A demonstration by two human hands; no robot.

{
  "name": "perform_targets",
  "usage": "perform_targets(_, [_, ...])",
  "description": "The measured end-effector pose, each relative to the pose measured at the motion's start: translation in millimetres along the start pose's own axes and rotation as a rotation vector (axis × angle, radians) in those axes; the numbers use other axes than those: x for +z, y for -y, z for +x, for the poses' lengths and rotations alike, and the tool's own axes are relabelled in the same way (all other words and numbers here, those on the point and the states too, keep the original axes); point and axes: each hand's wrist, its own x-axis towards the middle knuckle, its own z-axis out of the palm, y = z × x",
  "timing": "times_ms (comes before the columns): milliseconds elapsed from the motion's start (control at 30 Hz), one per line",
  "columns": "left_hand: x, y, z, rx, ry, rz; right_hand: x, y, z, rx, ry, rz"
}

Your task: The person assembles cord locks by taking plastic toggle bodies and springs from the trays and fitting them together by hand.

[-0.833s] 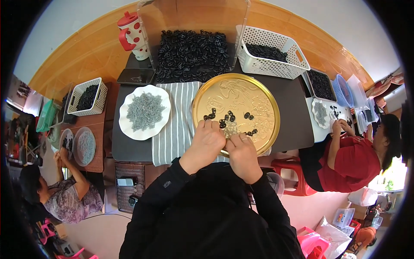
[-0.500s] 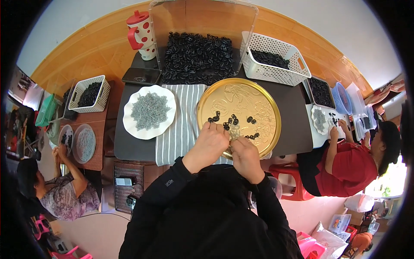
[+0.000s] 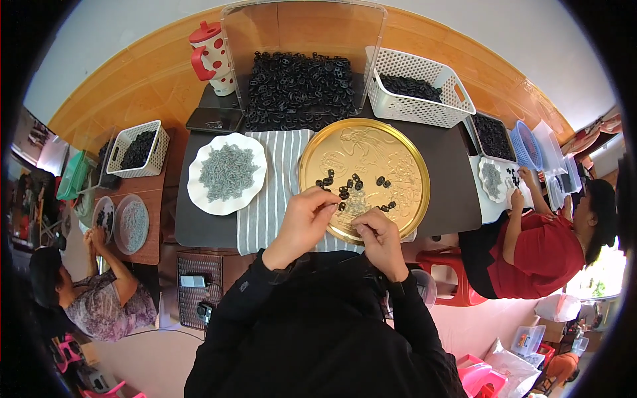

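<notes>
In the head view, both forearms in black sleeves rise from the lower edge and meet over the near rim of a round gold tray (image 3: 391,149). The left hand (image 3: 306,222) lies knuckles up, wrist bent inward, fingers curled with the tips pinched together at the tray's near-left rim. It seems to grip a small dark piece, but the piece is too small to tell for certain. The right hand (image 3: 379,239) sits just beside it, also curled into a loose fist, thumb and forefinger pressed together over the tray's near edge; what it pinches cannot be made out.

The tray is shiny embossed metal with a raised lip, and it rests on a dark table (image 3: 451,199), partly over a grey-and-white striped cloth (image 3: 272,192). A scatter of small black ring-like parts (image 3: 348,186) lies on the tray's near half, just beyond the fingertips. To the left of the cloth stands a white scalloped plate (image 3: 199,199) heaped with thin grey pieces. At the table's far edge a clear plastic bin (image 3: 302,40) holds a large mass of black parts, with a white lattice basket (image 3: 424,106) at the far right corner, a red-and-white dotted jug (image 3: 211,60) at the far left corner, and a dark phone (image 3: 213,120) near it.
</notes>
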Motion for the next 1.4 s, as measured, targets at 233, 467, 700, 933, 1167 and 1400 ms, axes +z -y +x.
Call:
perform_targets(233, [12,1,-26,-0.116,0.073,-0.06,5,3,-2,0.085,-0.052,0.191])
perform_targets(467, [24,-3,-27,0.041,0.035,0.214,13,6,-6,0.175,-0.087,0.33])
perform_targets(700, [28,-3,-27,0.083,0.019,0.294,23,10,-8,0.113,-0.213,0.296])
perform_targets(933, [28,18,-29,-0.309,0.084,-0.231,20,11,-5,-0.14,-0.234,-0.009])
perform_targets(1167, [27,17,-27,-0.214,0.065,-0.126,14,9,-3,-0.119,-0.241,-0.041])
perform_targets(1400, [27,14,-28,-0.166,0.069,-0.107,13,8,-1,-0.056,-0.176,0.123])
